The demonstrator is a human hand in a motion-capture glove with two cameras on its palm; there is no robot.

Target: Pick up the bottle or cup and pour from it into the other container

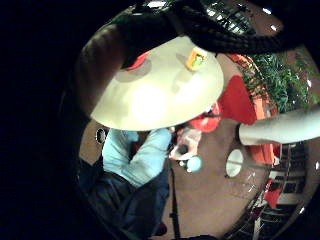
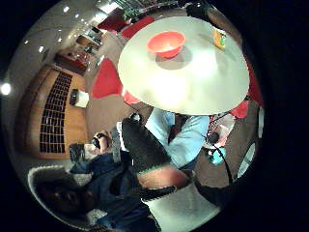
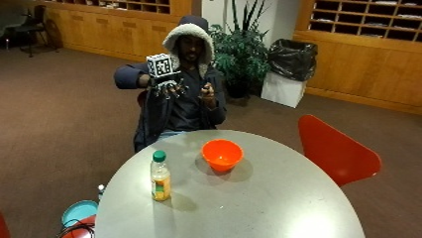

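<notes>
Table (image 3: 277, 198) pale, round; carpet (image 3: 66, 99) seemingly brown.

Outside view faces the seated person across the table (image 3: 277, 198), slightly high. Both palm views (raised hand) look down at it from afar; all share the tabletop.

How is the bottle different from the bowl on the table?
The bottle is tall, narrow and closed with a green cap; the bowl is low, wide and open on top. The bottle looks pale with a yellow-orange label; the bowl is plain orange. Both stand upright on the table, untouched.
</notes>
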